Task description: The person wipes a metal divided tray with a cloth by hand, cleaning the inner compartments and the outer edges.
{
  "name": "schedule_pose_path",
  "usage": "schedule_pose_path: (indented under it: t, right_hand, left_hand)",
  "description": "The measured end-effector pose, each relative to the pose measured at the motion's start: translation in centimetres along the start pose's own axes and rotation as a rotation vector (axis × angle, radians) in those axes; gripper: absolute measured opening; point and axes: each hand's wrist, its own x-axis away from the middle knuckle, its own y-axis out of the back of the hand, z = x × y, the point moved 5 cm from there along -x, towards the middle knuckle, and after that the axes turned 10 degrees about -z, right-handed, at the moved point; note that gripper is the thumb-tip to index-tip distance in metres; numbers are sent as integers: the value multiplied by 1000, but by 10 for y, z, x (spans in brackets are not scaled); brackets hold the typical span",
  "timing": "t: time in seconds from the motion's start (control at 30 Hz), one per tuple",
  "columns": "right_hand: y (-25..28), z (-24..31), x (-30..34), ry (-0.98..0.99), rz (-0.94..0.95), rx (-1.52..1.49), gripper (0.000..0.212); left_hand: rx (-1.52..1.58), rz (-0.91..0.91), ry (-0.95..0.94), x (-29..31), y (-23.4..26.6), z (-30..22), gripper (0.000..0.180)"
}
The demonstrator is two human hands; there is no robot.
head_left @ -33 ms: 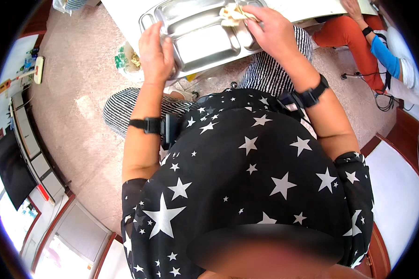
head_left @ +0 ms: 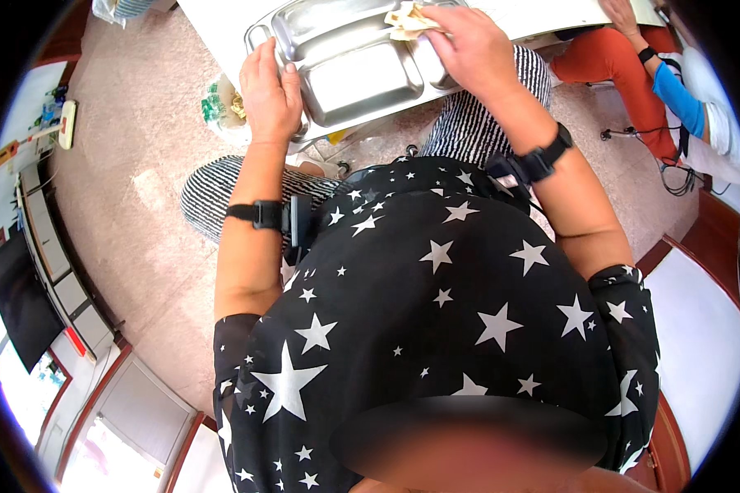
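Note:
A shiny metal compartment tray (head_left: 362, 113) lies on the white table, partly cut off by the upper edge of the view. My left hand (head_left: 271, 94) rests along its left rim, fingers stretched out and thumb apart. Over the tray's right part, my right hand (head_left: 473, 51) is closed on a crumpled cream cloth (head_left: 409, 23), which could also be paper. This wad touches or hovers just over the divider near the upper right compartments; which of the two I cannot tell. The right fingertips are partly hidden.
The white table (head_left: 214, 29) ends close to my knees. Below its left edge stands a bin (head_left: 226, 107) with green and yellowish scraps. At the right, another person's arm (head_left: 678, 99) reaches to the table, and a black cable (head_left: 681, 179) lies on the floor.
My right hand and the crumpled cloth have shifted slightly to the left and up over the tray. My left hand has barely moved.

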Motion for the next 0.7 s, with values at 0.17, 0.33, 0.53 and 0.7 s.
schedule_pose_path:
  t: [0.17, 0.33, 0.53, 0.7]
  right_hand:
    - [-33, 16, 28, 144, 236, 160, 7]
    - [12, 26, 59, 82, 297, 45, 9]
    - [20, 34, 59, 36, 162, -104, 16]
    - [17, 21, 72, 60, 199, 89, 12]
  left_hand:
    - [-223, 110, 64, 6, -16, 2, 48]
    - [-250, 121, 101, 7, -17, 2, 47]
    - [-272, 132, 76, 3, -15, 2, 44]
    - [-282, 136, 36, 3, -14, 6, 42]
